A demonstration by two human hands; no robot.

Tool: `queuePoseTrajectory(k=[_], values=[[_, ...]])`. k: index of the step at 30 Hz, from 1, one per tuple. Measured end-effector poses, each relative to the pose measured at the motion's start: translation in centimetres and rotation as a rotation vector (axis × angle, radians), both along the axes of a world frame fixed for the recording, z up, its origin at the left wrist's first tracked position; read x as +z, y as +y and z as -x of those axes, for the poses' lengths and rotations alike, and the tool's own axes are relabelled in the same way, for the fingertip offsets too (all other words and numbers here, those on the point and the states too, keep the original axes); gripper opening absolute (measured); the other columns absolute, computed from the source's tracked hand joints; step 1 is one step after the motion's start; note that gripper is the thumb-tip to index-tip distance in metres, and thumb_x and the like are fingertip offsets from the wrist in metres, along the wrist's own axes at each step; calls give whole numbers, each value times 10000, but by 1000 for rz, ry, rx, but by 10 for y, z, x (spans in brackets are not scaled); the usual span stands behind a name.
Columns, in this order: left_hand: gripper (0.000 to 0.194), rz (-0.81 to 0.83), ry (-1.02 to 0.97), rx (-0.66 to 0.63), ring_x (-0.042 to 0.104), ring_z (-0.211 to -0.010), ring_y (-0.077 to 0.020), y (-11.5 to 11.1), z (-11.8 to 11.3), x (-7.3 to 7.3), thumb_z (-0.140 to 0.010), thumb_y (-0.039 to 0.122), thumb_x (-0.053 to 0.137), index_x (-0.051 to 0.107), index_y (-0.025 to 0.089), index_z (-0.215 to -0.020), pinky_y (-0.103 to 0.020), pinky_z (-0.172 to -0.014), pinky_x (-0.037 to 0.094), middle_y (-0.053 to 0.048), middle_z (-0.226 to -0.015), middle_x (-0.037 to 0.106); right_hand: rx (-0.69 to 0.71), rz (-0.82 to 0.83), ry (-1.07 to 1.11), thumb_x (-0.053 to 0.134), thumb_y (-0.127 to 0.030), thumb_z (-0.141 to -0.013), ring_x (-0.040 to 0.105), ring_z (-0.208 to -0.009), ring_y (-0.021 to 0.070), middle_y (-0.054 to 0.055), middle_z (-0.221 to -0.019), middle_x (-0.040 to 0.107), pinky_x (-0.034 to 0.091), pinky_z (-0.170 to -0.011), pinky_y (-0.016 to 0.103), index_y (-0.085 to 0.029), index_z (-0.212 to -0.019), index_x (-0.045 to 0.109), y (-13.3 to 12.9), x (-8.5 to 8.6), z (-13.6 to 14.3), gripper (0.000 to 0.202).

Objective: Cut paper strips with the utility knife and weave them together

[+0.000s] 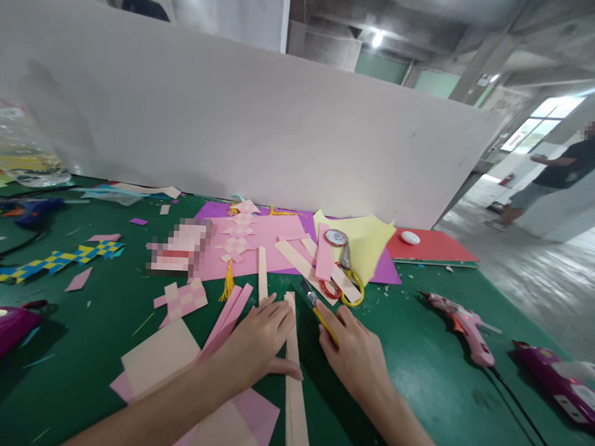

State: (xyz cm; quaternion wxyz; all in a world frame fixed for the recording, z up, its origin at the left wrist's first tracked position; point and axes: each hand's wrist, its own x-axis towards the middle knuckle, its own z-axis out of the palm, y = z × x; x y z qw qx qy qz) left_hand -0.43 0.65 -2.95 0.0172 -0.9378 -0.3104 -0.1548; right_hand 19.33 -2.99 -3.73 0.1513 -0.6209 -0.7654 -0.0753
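My left hand (265,337) lies over cream paper strips, its fingertips by a short cream strip (262,274) and its thumb across a long cream strip (294,394). Its fingers are partly spread and press down on the paper. Just right of the long strip, my right hand (354,347) is closed around a yellow craft knife (326,321), whose tip points up and left. Pink strips (232,312) run beneath the left wrist. Cream and pink sheets (161,355) lie partly under the left forearm. A woven pink and cream piece (186,299) rests beyond them.
Scissors (354,288) and a round tape measure (336,237) lie on papers ahead. A pink glue gun (465,326) with a cord and a purple device (556,385) are at the right. A white partition (262,129) stands behind the green table (407,412). A person (571,162) stands far right.
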Motion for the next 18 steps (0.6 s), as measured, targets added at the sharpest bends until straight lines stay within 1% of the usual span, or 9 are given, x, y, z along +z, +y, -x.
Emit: queuePoseTrajectory(k=[3,4,6,7,9,11,12,14,18], values=[[617,-42,-34,-10,541,-1102,-292,10,5,4,-771,680,400,571,130,-992,-463,-1005,362,-136,-1086,622,-3,-14,34,461,-228,-868,597,-705,147,28,-851,573,419,-539,230,-253,-1262,522,-1,-2,-2,399],[547,-55,-49,30,549,-1076,-281,14,8,7,-832,626,382,571,137,-987,-461,-983,372,-123,-1055,628,-3,-14,43,460,-231,-868,593,-691,143,25,-846,571,419,-534,228,-254,-1262,521,-1,-2,-2,399],[364,-57,-50,117,590,-931,-236,22,14,12,-938,437,349,573,150,-914,-414,-882,424,-88,-916,640,-4,-10,58,457,-238,-871,582,-662,135,20,-839,567,416,-523,224,-256,-1264,517,-1,-3,-2,397],[310,-40,-38,176,593,-884,-224,26,17,15,-954,357,339,568,157,-894,-385,-822,440,-76,-877,635,-5,-8,67,454,-241,-874,579,-656,133,19,-839,565,415,-522,223,-255,-1266,515,-1,-3,-2,397],[245,-18,-53,347,589,-813,-228,31,23,19,-941,313,365,555,166,-896,-373,-747,437,-63,-811,624,-5,-5,82,453,-246,-876,576,-651,132,18,-839,563,417,-525,223,-253,-1264,516,-1,-4,-2,393],[211,95,-72,451,582,-716,-222,35,27,20,-912,353,413,542,187,-921,-338,-653,428,-36,-718,605,-7,-4,91,456,-248,-874,577,-652,134,17,-836,562,421,-531,226,-251,-1255,524,-1,-4,-2,387],[206,158,-90,472,579,-692,-220,36,27,19,-892,378,443,537,197,-927,-321,-621,420,-23,-686,595,-8,-2,92,457,-248,-873,577,-652,136,18,-836,562,422,-532,228,-252,-1251,528,-1,-4,-2,385],[205,283,-149,476,578,-669,-212,37,28,16,-858,397,492,529,216,-945,-293,-584,406,2,-649,582,-14,3,91,458,-247,-872,576,-650,139,18,-837,563,422,-529,230,-251,-1247,531,-1,-4,-2,383],[200,492,-327,456,597,-662,-182,39,27,9,-838,348,506,523,237,-1004,-269,-589,413,28,-678,612,-23,6,89,459,-244,-868,575,-649,137,17,-833,564,422,-533,228,-253,-1250,531,-1,-4,-2,388]])
